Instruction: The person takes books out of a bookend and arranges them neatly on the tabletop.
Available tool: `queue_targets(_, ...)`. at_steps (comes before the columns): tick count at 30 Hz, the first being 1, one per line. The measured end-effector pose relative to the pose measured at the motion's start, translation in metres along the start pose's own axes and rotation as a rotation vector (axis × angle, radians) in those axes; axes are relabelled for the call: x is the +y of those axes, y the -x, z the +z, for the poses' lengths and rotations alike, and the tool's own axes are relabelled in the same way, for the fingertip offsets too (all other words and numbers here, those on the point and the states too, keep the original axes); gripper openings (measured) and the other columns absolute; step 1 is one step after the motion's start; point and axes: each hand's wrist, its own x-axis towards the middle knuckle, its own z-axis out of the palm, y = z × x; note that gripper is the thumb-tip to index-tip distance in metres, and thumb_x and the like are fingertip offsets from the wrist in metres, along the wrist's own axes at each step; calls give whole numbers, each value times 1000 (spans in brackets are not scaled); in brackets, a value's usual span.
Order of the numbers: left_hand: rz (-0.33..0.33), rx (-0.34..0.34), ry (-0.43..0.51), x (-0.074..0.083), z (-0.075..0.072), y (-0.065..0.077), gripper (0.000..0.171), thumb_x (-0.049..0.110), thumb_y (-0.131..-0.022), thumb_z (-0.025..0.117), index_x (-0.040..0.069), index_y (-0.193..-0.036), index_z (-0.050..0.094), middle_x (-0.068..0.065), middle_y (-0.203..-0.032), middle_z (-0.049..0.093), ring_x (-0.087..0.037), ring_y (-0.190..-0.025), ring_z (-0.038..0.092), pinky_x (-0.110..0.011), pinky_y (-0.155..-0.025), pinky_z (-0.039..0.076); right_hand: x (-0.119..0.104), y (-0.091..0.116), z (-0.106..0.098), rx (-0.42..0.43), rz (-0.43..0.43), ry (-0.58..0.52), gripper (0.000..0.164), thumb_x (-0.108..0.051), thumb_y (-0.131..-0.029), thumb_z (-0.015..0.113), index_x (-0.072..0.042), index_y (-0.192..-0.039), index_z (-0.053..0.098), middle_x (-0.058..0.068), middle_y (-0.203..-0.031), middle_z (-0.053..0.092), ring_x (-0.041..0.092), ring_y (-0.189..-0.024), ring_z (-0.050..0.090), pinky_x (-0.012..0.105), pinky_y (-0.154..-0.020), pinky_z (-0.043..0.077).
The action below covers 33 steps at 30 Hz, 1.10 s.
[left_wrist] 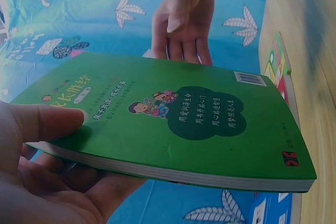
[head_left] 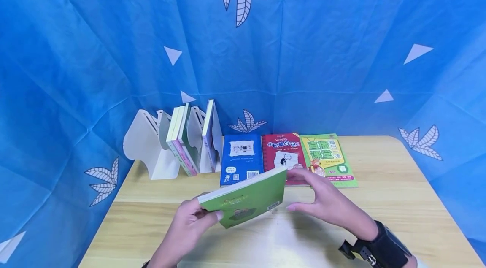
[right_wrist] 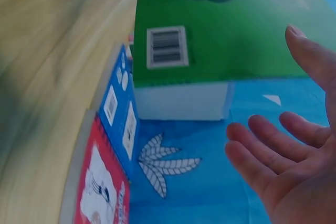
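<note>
A green book [head_left: 248, 200] is held tilted above the wooden table, its back cover with a barcode facing up in the left wrist view. My left hand [head_left: 193, 221] grips its left end, thumb [left_wrist: 58, 124] on the cover and the other fingers underneath. At the book's right end is my right hand [head_left: 326, 198], thumb and fingers spread. In the right wrist view a gap shows between those fingers [right_wrist: 262, 150] and the book.
A blue book [head_left: 241, 164], a red book [head_left: 279, 150] and a green-yellow book [head_left: 328, 160] lie in a row on the table [head_left: 383, 183]. To their left a white bookend rack [head_left: 146, 145] holds several upright books [head_left: 178, 137]. Blue patterned cloth [head_left: 303, 48] hangs behind.
</note>
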Motion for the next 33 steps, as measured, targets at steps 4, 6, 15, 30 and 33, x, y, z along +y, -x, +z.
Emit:
queue_targets(4, 19, -63, 12, 2, 7, -5, 32, -5, -92, 67, -3, -124, 70, -23, -118, 76, -3, -97, 72, -27, -78, 66, -2, -1, 6, -46, 1, -66, 70, -40, -85, 84, -19, -145, 54, 1, -142, 66, 27, -124, 69, 49, -103, 60)
queue_targets(6, 21, -87, 17, 3, 10, -6, 32, -4, -92, 67, -2, -124, 71, -23, -117, 76, -3, -95, 72, -27, -77, 65, -4, 0, 7, -63, 12, -77, 71, -43, -86, 82, -20, -146, 53, 2, -145, 64, 27, -127, 67, 47, -103, 61)
queue_targets(15, -18, -157, 31, 4, 17, -8, 32, -1, -93, 66, 0, -125, 71, -22, -119, 76, -2, -93, 69, -25, -76, 63, -4, 5, 14, -125, 18, -57, 59, -48, -92, 75, -24, -142, 59, -5, -139, 68, 8, -126, 61, 37, -104, 60)
queue_targets(30, 75, -152, 52, 3, 22, -3, 34, -5, -93, 65, -2, -127, 67, -25, -121, 74, -3, -102, 71, -27, -83, 65, -1, 11, 16, -53, -255, -105, 35, -17, -94, 77, -12, -128, 69, 4, -116, 79, 0, -95, 70, 23, -79, 65)
queue_targets(33, 53, -141, 51, 3, 22, -3, 33, -3, -95, 64, 1, -128, 68, -23, -125, 73, -2, -108, 69, -24, -89, 63, -2, 11, 15, -26, -315, -93, 39, -13, -93, 77, -11, -131, 67, 5, -118, 78, 3, -95, 70, 23, -80, 65)
